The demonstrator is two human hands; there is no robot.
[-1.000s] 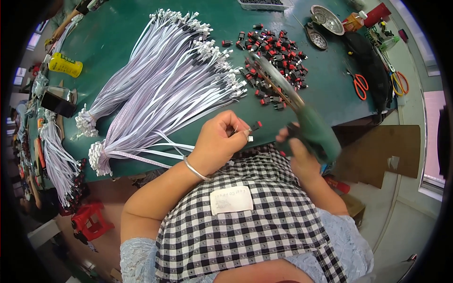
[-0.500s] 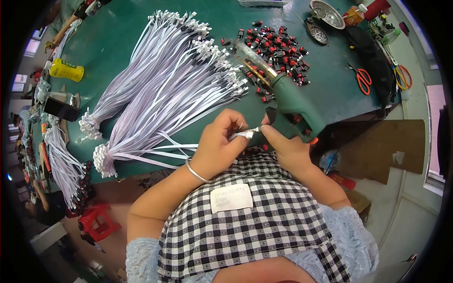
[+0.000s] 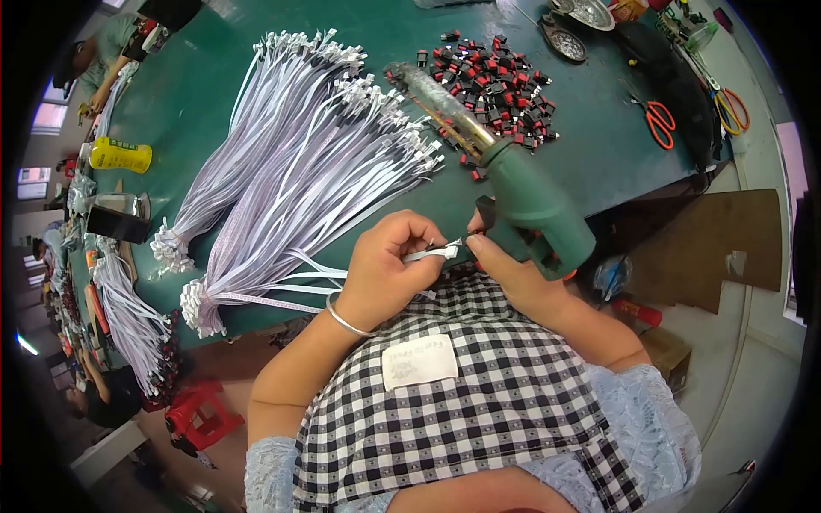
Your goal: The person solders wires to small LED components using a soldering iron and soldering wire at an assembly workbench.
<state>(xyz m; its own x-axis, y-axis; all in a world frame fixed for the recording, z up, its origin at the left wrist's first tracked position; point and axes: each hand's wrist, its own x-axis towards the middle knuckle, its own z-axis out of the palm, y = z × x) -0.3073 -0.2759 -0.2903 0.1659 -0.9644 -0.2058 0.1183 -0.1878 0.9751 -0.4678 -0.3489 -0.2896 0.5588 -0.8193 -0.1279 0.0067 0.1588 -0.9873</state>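
My left hand (image 3: 395,263) is closed on a white flat cable (image 3: 421,256), whose end with a white connector (image 3: 451,250) sticks out past the fingertips to the right. Close to that end, the thumb and forefinger of my right hand (image 3: 523,280) pinch together; what lies between them is too small to make out. A black piece (image 3: 485,210) shows at the forefinger; whether it is worn or held I cannot tell. The green-handled heat gun (image 3: 540,201) stands just beyond my right hand and covers part of it. Two bundles of white flat cables (image 3: 299,188) lie to the left.
A heap of small black-and-red switches (image 3: 500,90) lies beyond the heat gun. Orange-handled scissors (image 3: 659,125) and a metal dish (image 3: 566,44) are at the right. A yellow bottle (image 3: 121,155) stands at the far left on the green table (image 3: 402,26). Another person (image 3: 107,64) sits there.
The whole view has shifted slightly. My left hand still grips the cable, and my right fingertips stay by its connector end.
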